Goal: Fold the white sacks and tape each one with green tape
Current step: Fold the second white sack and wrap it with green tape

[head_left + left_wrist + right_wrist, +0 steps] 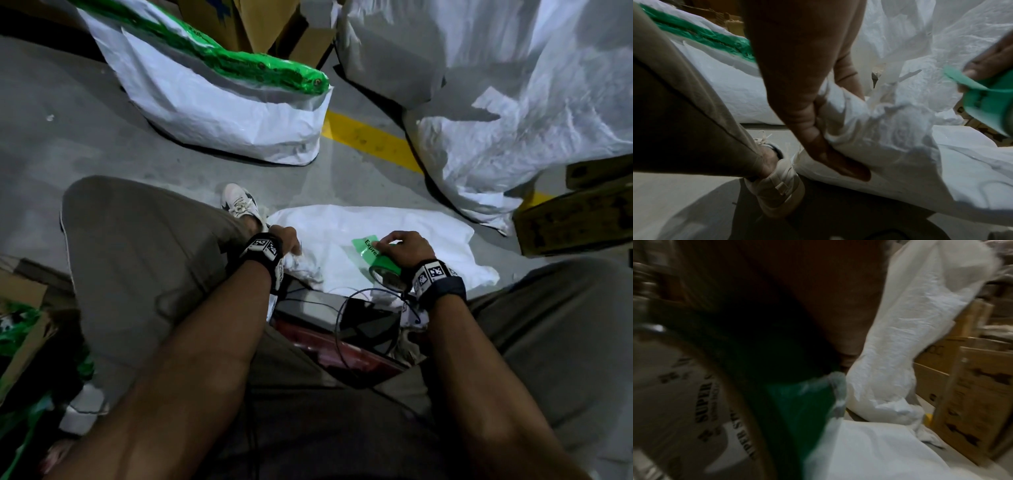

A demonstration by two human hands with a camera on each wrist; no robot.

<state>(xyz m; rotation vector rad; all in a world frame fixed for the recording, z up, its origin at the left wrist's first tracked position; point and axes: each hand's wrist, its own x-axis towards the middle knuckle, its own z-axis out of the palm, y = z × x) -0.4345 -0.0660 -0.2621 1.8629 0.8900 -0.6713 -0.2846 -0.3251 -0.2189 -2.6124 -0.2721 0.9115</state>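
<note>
A: Head view? Folded white sack [394,240] lies on the floor [68,137] between the knees; one green tape roll [385,269] on it, strip pulled out.

B: Left wrist view adds the left hand [818,121] gripping the sack's bunched end [890,126], beside one shoe [774,183].

A: Right hand [406,248]?

B: Curled round the roll, thumb on the strip. Right wrist view is blurred; shows the roll's printed core [694,410].

A: Counts?

B: Two other sacks: one green-taped [222,92], one loose [513,102]. Cardboard boxes [579,219] right.

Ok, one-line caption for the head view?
Left hand grips folded white sack while right hand lays green tape across it.
</note>
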